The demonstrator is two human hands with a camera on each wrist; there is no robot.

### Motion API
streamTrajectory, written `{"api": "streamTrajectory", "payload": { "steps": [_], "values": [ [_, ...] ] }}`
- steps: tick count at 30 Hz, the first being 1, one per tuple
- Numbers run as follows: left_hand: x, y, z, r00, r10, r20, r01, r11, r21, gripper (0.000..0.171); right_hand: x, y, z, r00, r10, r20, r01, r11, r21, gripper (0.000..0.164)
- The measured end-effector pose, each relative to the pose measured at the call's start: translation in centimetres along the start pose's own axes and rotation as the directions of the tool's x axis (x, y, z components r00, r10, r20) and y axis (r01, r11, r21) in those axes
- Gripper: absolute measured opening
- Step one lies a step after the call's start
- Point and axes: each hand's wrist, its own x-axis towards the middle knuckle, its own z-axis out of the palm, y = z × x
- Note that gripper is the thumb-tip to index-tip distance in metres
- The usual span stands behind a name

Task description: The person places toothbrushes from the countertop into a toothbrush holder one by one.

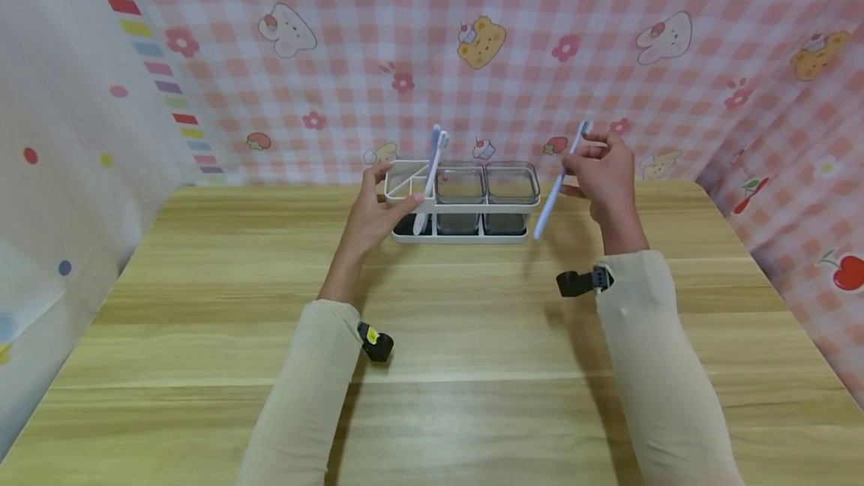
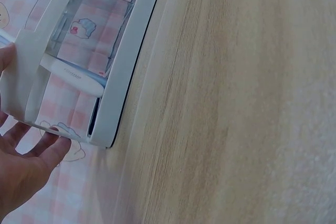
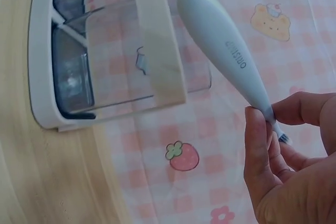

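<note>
A white toothbrush holder (image 1: 472,208) with two tiers stands against the back curtain. My left hand (image 1: 373,210) grips its left end, thumb on the front rim and fingers around the side. In the holder's divided left section leans a white toothbrush (image 1: 428,197), its handle (image 2: 76,77) reaching down to the base. A bluish-purple length beside it may be a second brush; I cannot tell. To the holder's right, my right hand (image 1: 604,175) pinches a pale blue toothbrush (image 1: 550,207) near its head. That brush tilts with the bristles up and the thick handle end (image 3: 215,35) down, apart from the holder.
Two clear cups (image 1: 511,184) sit in the holder's middle and right sections. The holder stands at the back of a wood-grain table (image 1: 459,366). A pink checked curtain (image 1: 405,43) hangs close behind, with a white spotted one (image 1: 61,171) on the left.
</note>
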Motion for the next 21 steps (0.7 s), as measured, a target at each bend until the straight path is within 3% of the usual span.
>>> {"api": "streamTrajectory", "payload": {
  "steps": [10,21],
  "values": [
    [0.1,-0.1,-0.1,1.0,-0.001,-0.007,0.001,1.0,0.007,0.083,0.1,-1.5,0.8,1.0,0.005,-0.006,-0.005,0.997,0.071,0.043],
    [0.1,-0.1,0.0,1.0,-0.002,-0.002,0.002,1.0,-0.012,0.083,-0.1,-2.4,1.8,0.998,-0.046,-0.034,0.05,0.992,0.112,0.042]
  ]
}}
